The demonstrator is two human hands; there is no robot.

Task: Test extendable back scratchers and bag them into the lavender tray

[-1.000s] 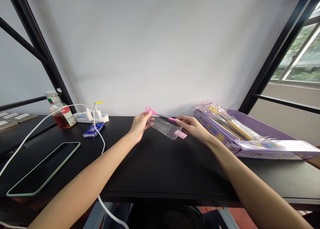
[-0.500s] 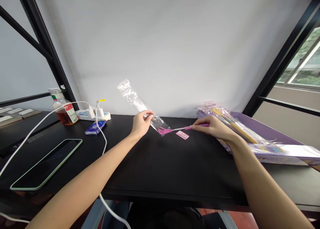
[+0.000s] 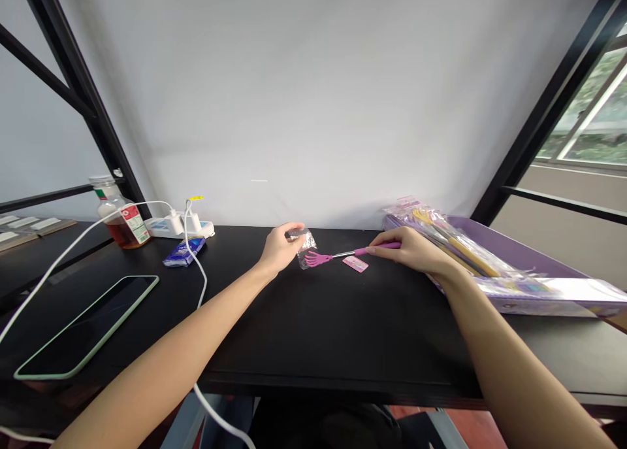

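Pinching crumpled clear plastic bag (image 3: 306, 248) at 3 o'clock of left hand (image 3: 281, 249); right hand (image 3: 409, 253) pinching pink back scratcher (image 3: 318, 259) by purple handle (image 3: 386, 246), pink tag (image 3: 355, 264) just off shaft at 6 o'clock, black desk (image 3: 343, 331) beneath

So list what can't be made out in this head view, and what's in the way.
- Print on the pink card: too small to read.
- Part of the purple handle: hidden by the right hand.
- Part of the clear plastic bag: hidden by the left hand.
- Right end of the purple tray: cut off by the picture's edge.
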